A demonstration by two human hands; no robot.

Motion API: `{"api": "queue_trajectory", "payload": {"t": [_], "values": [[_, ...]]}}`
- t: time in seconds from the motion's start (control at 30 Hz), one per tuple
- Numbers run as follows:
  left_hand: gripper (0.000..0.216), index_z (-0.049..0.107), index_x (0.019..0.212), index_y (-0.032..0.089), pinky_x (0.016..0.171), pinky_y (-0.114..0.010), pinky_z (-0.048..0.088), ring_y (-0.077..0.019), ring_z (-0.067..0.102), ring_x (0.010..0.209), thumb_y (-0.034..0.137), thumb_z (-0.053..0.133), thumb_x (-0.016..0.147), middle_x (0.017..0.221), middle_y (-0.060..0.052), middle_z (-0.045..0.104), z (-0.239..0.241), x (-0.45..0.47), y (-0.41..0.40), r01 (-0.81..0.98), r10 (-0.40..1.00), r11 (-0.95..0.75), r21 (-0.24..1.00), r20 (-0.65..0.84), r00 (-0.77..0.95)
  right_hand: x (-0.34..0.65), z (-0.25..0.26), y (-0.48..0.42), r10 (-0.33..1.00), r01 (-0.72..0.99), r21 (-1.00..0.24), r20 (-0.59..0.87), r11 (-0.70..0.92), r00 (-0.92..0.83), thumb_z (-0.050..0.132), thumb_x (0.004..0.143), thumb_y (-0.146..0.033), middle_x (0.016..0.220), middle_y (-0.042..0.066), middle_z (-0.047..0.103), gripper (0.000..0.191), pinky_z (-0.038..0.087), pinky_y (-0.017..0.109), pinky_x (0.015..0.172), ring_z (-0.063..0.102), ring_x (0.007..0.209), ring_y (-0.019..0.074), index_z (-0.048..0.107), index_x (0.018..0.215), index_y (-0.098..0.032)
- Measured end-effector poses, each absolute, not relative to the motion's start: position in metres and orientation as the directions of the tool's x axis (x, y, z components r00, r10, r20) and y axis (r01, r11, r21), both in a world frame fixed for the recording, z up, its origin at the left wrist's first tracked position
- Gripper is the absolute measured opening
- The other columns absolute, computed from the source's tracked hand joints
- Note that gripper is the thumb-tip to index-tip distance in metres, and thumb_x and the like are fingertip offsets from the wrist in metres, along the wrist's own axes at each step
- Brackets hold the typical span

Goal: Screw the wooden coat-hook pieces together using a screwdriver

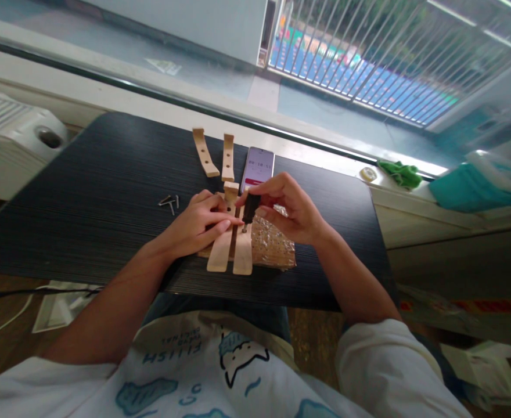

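My right hand [288, 212] grips the black handle of a screwdriver [251, 208], held almost upright. The screwdriver's tip meets a pale, flared wooden piece [243, 255], at a screw or hole too small to make out. A second flared wooden piece [219, 255] lies alongside it, with a narrow gap between. My left hand [203, 220] is closed over the wooden pieces, its fingers reaching across to the screwdriver's tip. Both pieces rest on a brown block [275, 241] wrapped in clear plastic. Parts of them are hidden under my fingers.
Two curved wooden pieces with holes, one [204, 154] beside the other [228, 157], lie farther back. A phone [259, 165] showing a timer is near them. Several metal screws [171, 203] lie left on the dark table [85, 203]. A tape roll [368, 174] and green cloth [400, 174] sit on the sill.
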State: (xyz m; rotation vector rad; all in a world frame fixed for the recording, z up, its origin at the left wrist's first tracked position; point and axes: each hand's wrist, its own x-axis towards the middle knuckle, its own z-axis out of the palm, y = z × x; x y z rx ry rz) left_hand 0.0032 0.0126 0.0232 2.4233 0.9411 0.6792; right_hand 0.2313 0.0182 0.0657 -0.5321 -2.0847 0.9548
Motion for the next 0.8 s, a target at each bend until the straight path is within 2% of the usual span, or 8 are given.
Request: {"api": "queue_trajectory", "payload": {"t": [0.17,0.33,0.53,0.8], "values": [[0.040,0.075,0.104,0.024,0.092,-0.044,0.036,-0.0238,0.044,0.094,0.034,0.038,0.095,0.095,-0.006,0.057,0.023,0.003,0.012,0.499,0.720,-0.654,0.568,0.267,0.641,0.231,0.070,0.018,0.615,0.047,-0.767,0.474,0.640,-0.631,0.049,0.095,-0.030,0.110,0.006,0.062,0.026,0.051,0.023,0.068,0.058,0.078,0.0068,0.049,0.119,-0.020],[0.040,0.074,0.107,0.024,0.093,-0.044,0.035,-0.0236,0.045,0.096,0.035,0.037,0.096,0.099,-0.006,0.058,0.021,0.002,0.013,0.495,0.718,-0.655,0.571,0.267,0.643,0.231,0.076,0.019,0.564,0.071,-0.714,0.484,0.697,-0.670,0.049,0.096,-0.025,0.092,0.002,0.066,0.025,0.051,0.021,0.067,0.062,0.079,0.0078,0.056,0.118,-0.016],[0.040,0.074,0.107,0.024,0.092,-0.044,0.035,-0.0239,0.045,0.096,0.034,0.037,0.096,0.100,-0.006,0.057,0.021,0.002,0.013,0.488,0.712,-0.666,0.564,0.283,0.643,0.232,0.078,0.018,0.569,0.097,-0.704,0.476,0.703,-0.670,0.048,0.096,-0.026,0.088,0.000,0.065,0.026,0.050,0.020,0.065,0.062,0.077,0.0068,0.057,0.118,-0.015],[0.040,0.074,0.107,0.024,0.093,-0.044,0.035,-0.0240,0.045,0.097,0.034,0.038,0.096,0.099,-0.006,0.057,0.020,0.002,0.013,0.496,0.714,-0.664,0.559,0.278,0.642,0.231,0.077,0.018,0.544,0.098,-0.642,0.547,0.760,-0.637,0.052,0.095,-0.024,0.082,-0.001,0.064,0.024,0.044,0.018,0.055,0.051,0.061,0.0036,0.059,0.116,-0.015]]}}
